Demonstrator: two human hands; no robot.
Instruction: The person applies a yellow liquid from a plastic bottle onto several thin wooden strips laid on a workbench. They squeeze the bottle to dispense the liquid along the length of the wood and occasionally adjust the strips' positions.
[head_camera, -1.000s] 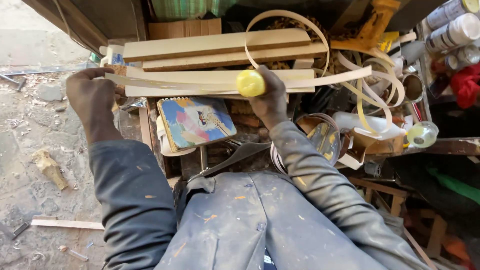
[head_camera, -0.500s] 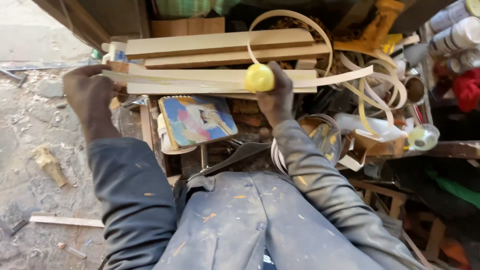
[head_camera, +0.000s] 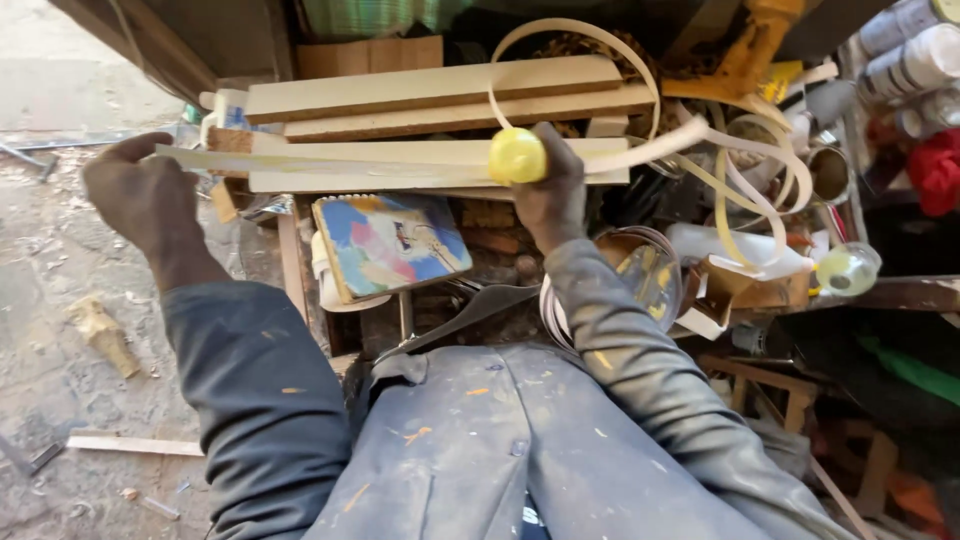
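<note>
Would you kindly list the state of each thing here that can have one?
Left hand: shut on the end of the pale strip.
Right hand: shut on the yellow-capped tool.
Pale strip: stretched flat over the wooden boards, its far part looping.
Painted notebook: closed, lying tilted.

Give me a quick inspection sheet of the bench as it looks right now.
Surface: stacked wooden boards, almost fully covered.
Job's things: pale strip stretched between both hands; yellow-handled tool pressed on it.
Clutter: painted notebook, curled strips, spray cans, clear bottle.
Grippers: left hand pinches the strip's end; right hand grips the tool.
Cables: nothing seen.
Surroundings: dirt floor with wood scraps.
</note>
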